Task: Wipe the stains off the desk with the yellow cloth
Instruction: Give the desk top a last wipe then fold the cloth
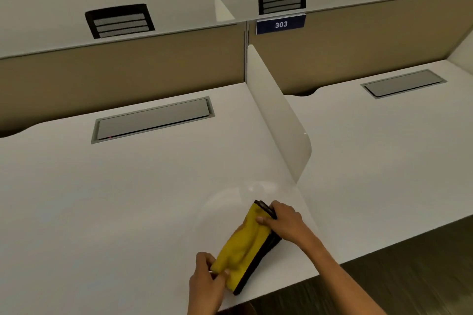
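The yellow cloth (244, 243), folded with a dark edge along its right side, is lying on the white desk (128, 199) near the near right corner, angled from near left to far right. The left hand (204, 281) is pinching the cloth's near end between thumb and fingers, while the right hand (282, 220) is gripping the far end, thumb pressing on the yellow top and fingers curling around the dark edge. A grey cable hatch (153, 119) is sitting far back on the desk. A white divider (279, 115) is standing at the right, with a blue sign (281, 24) reading 303 on the beige partition (122, 71) behind. 2 black chair backs (119, 20) are showing beyond
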